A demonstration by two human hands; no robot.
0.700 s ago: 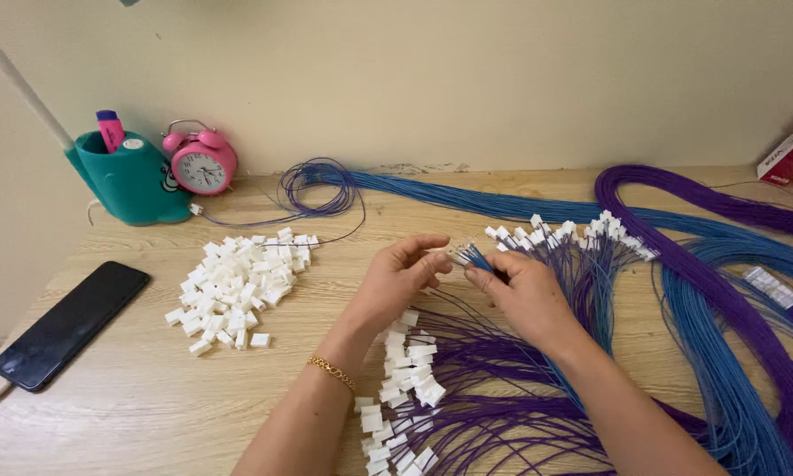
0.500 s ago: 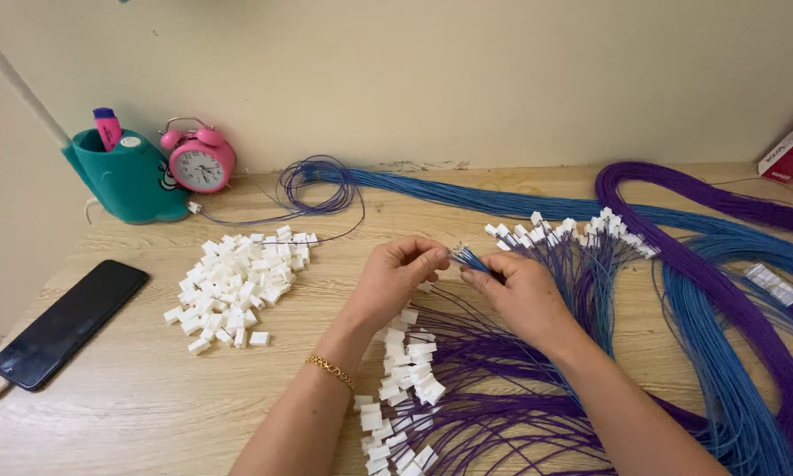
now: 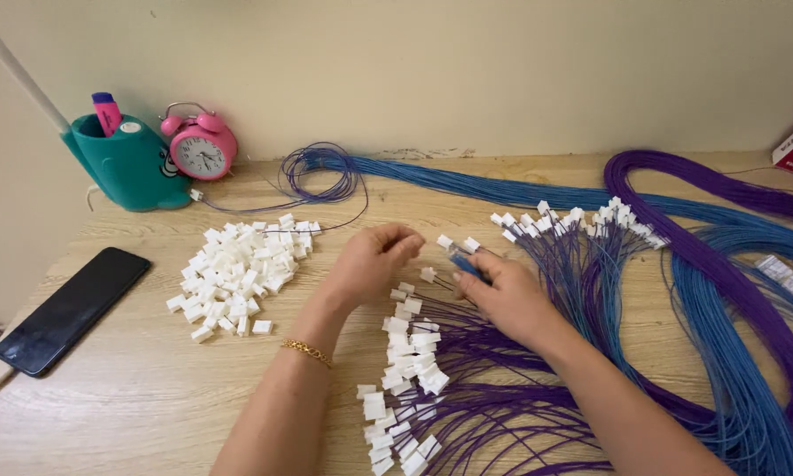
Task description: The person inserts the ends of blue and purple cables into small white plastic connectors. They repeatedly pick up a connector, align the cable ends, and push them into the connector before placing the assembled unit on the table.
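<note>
Wires in blue and purple, each ending in a small white plastic connector, are what both hands are busy with at the middle of the wooden table (image 3: 132,414). The right hand (image 3: 507,295) pinches a short bunch of blue wire ends (image 3: 465,266) between thumb and forefinger, fingers closed on them, with a white connector (image 3: 471,244) just past the fingertips. The left hand (image 3: 370,264) is loosely curled, fingers bent inward and near the thumb; whether it holds a connector cannot be told, since the palm hides the fingertips. Compared with the views of a moment earlier, the two hands have drawn slightly apart: then they met over the same wire tip, and now a gap shows between them with a loose connector (image 3: 444,241) lying in it. That suggests one wire end has just been fitted and the left hand is free for another piece. The pile of loose white connectors (image 3: 238,269) lies well to the left of that hand, unchanged. Finished purple wires with connectors (image 3: 410,370) fan out below the hands, and a second fan of capped blue and purple wires (image 3: 581,220) spreads to the right. A black phone (image 3: 70,308), a teal pen holder (image 3: 132,163) and a pink alarm clock (image 3: 204,145) sit along the left edge.
</note>
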